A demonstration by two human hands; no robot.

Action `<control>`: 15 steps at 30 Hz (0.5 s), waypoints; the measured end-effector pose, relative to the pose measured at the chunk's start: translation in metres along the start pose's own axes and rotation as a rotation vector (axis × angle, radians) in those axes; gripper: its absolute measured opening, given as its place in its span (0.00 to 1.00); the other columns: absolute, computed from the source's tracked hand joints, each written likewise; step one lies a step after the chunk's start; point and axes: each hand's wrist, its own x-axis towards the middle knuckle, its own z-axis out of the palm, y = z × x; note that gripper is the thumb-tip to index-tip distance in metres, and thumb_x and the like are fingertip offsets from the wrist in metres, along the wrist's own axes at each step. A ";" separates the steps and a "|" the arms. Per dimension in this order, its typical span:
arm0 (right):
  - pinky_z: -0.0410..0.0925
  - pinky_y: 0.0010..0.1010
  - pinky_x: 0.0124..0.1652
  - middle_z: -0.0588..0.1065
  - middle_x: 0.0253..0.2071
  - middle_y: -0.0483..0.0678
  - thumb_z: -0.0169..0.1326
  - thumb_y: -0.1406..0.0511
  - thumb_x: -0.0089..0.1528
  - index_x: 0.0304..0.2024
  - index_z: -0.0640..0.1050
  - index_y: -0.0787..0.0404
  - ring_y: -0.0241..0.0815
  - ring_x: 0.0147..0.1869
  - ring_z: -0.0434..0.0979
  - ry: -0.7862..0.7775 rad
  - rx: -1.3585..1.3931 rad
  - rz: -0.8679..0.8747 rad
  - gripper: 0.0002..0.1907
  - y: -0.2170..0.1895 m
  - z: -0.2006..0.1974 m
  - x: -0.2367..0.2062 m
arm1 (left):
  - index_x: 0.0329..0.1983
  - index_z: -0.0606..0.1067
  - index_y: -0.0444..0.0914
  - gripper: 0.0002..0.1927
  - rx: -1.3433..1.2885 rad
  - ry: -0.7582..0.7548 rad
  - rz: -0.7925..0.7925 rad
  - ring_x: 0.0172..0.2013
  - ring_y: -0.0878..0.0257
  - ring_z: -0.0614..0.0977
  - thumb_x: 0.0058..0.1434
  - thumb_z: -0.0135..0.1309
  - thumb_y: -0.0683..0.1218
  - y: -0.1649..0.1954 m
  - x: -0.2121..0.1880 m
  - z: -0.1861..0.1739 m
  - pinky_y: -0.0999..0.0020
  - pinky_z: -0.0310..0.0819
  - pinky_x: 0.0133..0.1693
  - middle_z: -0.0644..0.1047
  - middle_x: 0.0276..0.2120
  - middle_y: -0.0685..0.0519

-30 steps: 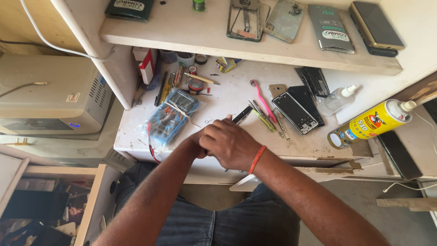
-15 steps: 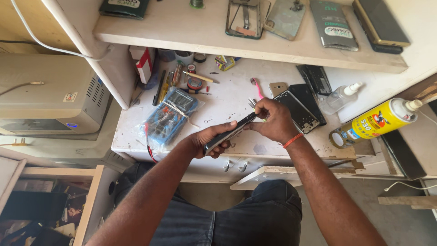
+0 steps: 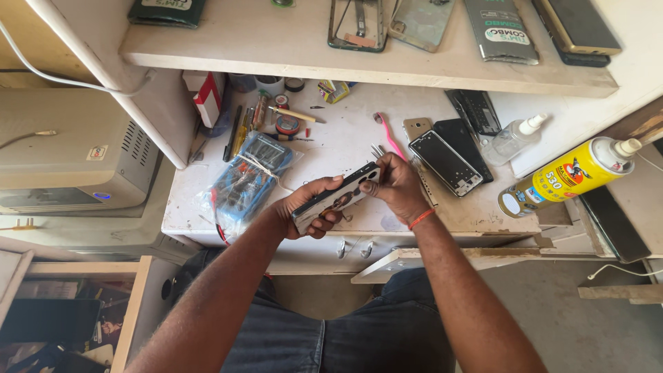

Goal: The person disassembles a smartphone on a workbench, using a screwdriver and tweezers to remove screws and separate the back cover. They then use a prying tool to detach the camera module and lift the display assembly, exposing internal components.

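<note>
Two hands on one phone (image 3: 336,195) now, held edge-up just above the tabletop (image 3: 345,141) near its front edge, at 6 o'clock of the clutter. Left to right:

- Bagged blue multimeter (image 3: 247,173) sits at 9 o'clock of the phone, untouched, same spot as before.
- Left hand (image 3: 304,211) wraps the phone's lower end, fingers clenched around the body. Half a second ago it gripped the same end, so it is the fixed support.
- Right hand (image 3: 394,185) has shifted: a second ago it covered the left hand, half a second ago it was out at 2 o'clock by the loose parts, now it is back, pinching the phone's top corner. A thin metal tool (image 3: 376,150) sticks up from its fingers; can't tell the type.
- Pink toothbrush (image 3: 388,135) at 12 o'clock, open phone frame (image 3: 445,164) at 2 o'clock, both on the tabletop, unmoved.
- Yellow spray can (image 3: 566,176) lies on its side at 3 o'clock.

Read: tool looks fetched, and work on the phone's top edge is resuming.
</note>
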 end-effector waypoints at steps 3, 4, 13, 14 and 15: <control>0.68 0.19 0.40 0.70 0.33 0.37 0.71 0.71 0.54 0.42 0.71 0.57 0.27 0.38 0.69 0.024 0.095 -0.015 0.22 0.009 0.004 -0.003 | 0.32 0.72 0.46 0.27 -0.003 0.033 -0.013 0.15 0.72 0.65 0.57 0.55 0.72 -0.001 0.001 -0.002 0.77 0.54 0.15 0.69 0.21 0.58; 0.68 0.19 0.41 0.70 0.34 0.37 0.71 0.71 0.54 0.42 0.70 0.58 0.28 0.38 0.70 0.037 0.104 -0.019 0.22 0.012 0.005 -0.004 | 0.32 0.72 0.46 0.27 -0.016 0.016 -0.006 0.15 0.72 0.65 0.58 0.55 0.72 -0.001 0.001 -0.003 0.77 0.54 0.15 0.69 0.21 0.58; 0.67 0.23 0.35 0.71 0.34 0.38 0.71 0.65 0.55 0.41 0.69 0.55 0.30 0.37 0.72 0.122 0.213 0.069 0.22 0.002 0.021 -0.005 | 0.35 0.72 0.45 0.28 -0.045 -0.038 0.091 0.16 0.71 0.67 0.57 0.56 0.72 -0.003 -0.002 -0.001 0.77 0.58 0.17 0.72 0.24 0.55; 0.68 0.23 0.34 0.71 0.34 0.37 0.70 0.62 0.54 0.41 0.69 0.53 0.29 0.38 0.73 0.160 0.191 0.094 0.22 -0.001 0.025 -0.005 | 0.35 0.72 0.45 0.28 -0.047 -0.012 0.108 0.16 0.70 0.67 0.57 0.56 0.73 -0.005 -0.001 -0.001 0.76 0.59 0.18 0.73 0.24 0.55; 0.68 0.24 0.33 0.71 0.35 0.38 0.68 0.58 0.55 0.41 0.69 0.54 0.30 0.38 0.73 0.191 0.170 0.103 0.22 -0.003 0.030 -0.006 | 0.35 0.72 0.45 0.28 -0.051 0.014 0.124 0.16 0.70 0.67 0.56 0.55 0.73 -0.006 0.000 -0.001 0.75 0.60 0.18 0.74 0.25 0.54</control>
